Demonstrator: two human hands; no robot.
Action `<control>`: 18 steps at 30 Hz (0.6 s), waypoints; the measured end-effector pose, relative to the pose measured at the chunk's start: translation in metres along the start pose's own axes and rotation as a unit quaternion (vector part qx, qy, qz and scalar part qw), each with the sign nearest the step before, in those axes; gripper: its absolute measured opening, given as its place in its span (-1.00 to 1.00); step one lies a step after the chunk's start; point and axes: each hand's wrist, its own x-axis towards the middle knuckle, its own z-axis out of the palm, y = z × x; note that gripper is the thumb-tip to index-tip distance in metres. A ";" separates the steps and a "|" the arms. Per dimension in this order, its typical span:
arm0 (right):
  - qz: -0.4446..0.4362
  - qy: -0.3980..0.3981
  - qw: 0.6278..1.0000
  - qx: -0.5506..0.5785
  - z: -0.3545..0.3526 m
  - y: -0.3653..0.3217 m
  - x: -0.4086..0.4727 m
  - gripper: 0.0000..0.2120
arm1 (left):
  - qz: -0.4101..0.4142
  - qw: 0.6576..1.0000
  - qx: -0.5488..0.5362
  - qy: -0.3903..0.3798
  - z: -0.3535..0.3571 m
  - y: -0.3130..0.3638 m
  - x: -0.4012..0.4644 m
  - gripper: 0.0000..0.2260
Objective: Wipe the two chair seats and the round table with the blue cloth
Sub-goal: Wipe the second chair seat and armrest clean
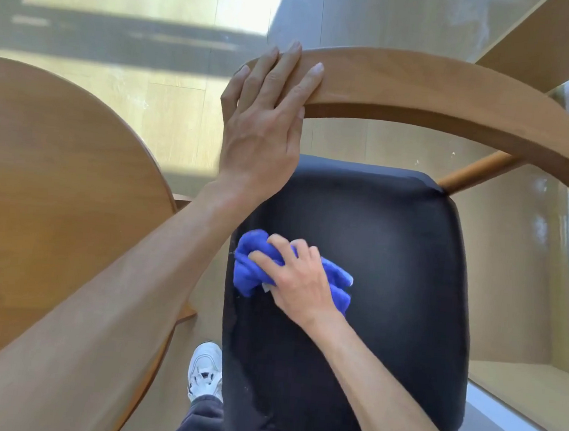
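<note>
One chair seat is under way; nothing in view shows that any part of the task is finished.

- The blue cloth (254,267) is bunched up and pressed onto the black padded chair seat (391,276), near the seat's left edge and about halfway along it.
- The right hand (300,278) is laid on top of the cloth, fingers curled over the bunch and gripping it against the seat.
- The left hand (267,124) is rested flat on the curved wooden backrest rail (442,91), fingers straight and spread, nothing clasped; it is judged to be steadying the chair.
- A faint duller patch is seen on the seat's near left part, by the white shoe (205,373); whether it is damp from wiping or only worn cannot be told.
- The round wooden table (56,178) is seen to the left, close beside the chair. No cloth is on it, and no wiping marks can be made out.
- The second chair is not identifiable in this view.

Judged progress: early to middle. Left to do, as far as can be shown: the rest of this seat, the other chair seat, and the round table top.
</note>
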 end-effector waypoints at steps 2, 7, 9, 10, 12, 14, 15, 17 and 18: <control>0.023 0.024 0.999 -0.021 -0.001 0.016 0.036 -0.65 | 0.003 1.000 -0.006 0.003 0.000 -0.002 0.000 -0.60; 0.113 0.103 0.987 -0.049 -0.001 0.037 0.109 -0.80 | 0.011 1.000 -0.015 0.013 0.002 -0.004 0.001 -0.62; 0.113 0.131 0.984 -0.032 0.000 0.031 0.111 -0.94 | 0.011 1.000 -0.017 0.021 0.003 -0.004 0.001 -0.62; 0.106 0.134 0.985 -0.040 0.002 0.023 0.108 -0.90 | 0.010 0.999 -0.019 0.026 0.004 -0.004 0.001 -0.62; 0.080 0.077 0.991 -0.078 0.012 0.000 0.101 -0.91 | 0.007 0.999 -0.020 0.031 0.005 -0.003 0.001 -0.62; 0.046 -0.027 0.991 -0.121 0.023 -0.027 0.097 -0.85 | 0.011 0.999 -0.019 0.025 0.004 -0.003 0.001 -0.62; 0.038 -0.064 0.989 -0.131 0.028 -0.038 0.095 -0.81 | 0.014 0.999 -0.019 0.021 0.003 -0.004 0.001 -0.61; 0.033 -0.091 0.987 -0.132 0.027 -0.047 0.093 -0.78 | 0.021 1.000 -0.018 0.012 0.002 -0.005 0.001 -0.60; 0.030 -0.088 0.987 -0.132 0.025 -0.048 0.089 -0.77 | 0.024 1.000 -0.015 0.007 0.001 -0.005 0.001 -0.59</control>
